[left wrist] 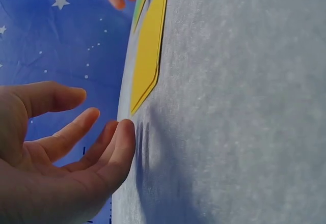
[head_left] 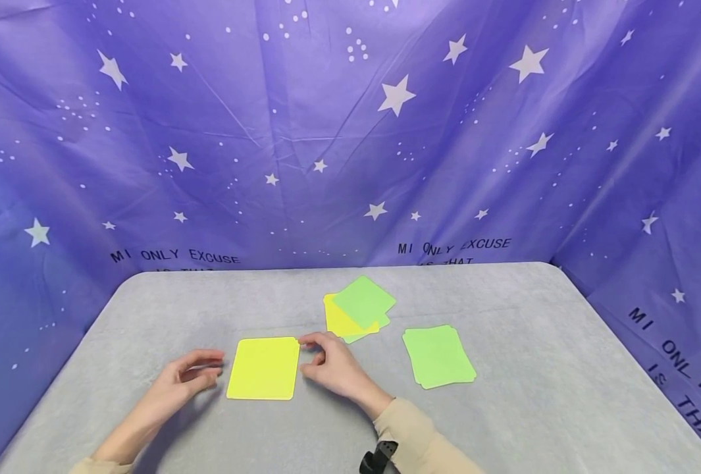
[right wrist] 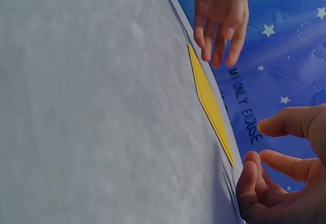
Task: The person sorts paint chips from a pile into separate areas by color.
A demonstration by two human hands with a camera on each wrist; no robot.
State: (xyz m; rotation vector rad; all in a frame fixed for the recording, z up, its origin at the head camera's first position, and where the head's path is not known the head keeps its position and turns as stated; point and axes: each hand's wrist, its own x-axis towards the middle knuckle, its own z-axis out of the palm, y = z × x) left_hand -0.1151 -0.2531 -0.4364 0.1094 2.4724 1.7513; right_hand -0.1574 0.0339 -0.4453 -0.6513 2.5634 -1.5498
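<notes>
A neat stack of yellow square cards [head_left: 263, 368] lies flat on the table between my two hands. My left hand [head_left: 183, 383] hovers just left of it, fingers loosely bent and apart from the cards. On the other side my right hand [head_left: 335, 363] is beside the stack's right edge, its index fingertip close to the upper right corner. In the right wrist view, nothing sits between the thumb and fingers of the right hand [right wrist: 285, 168]. The left wrist view shows the left hand [left wrist: 71, 158] holding nothing, with the yellow stack [left wrist: 150, 51] beyond its fingertips.
Behind my right hand lies a loose pile with a green card [head_left: 364, 301] on top and a yellow card [head_left: 339, 319] under it. A green card stack [head_left: 439, 357] sits to the right on the grey table [head_left: 540, 388]. A purple star-printed curtain [head_left: 326, 99] hangs around the table.
</notes>
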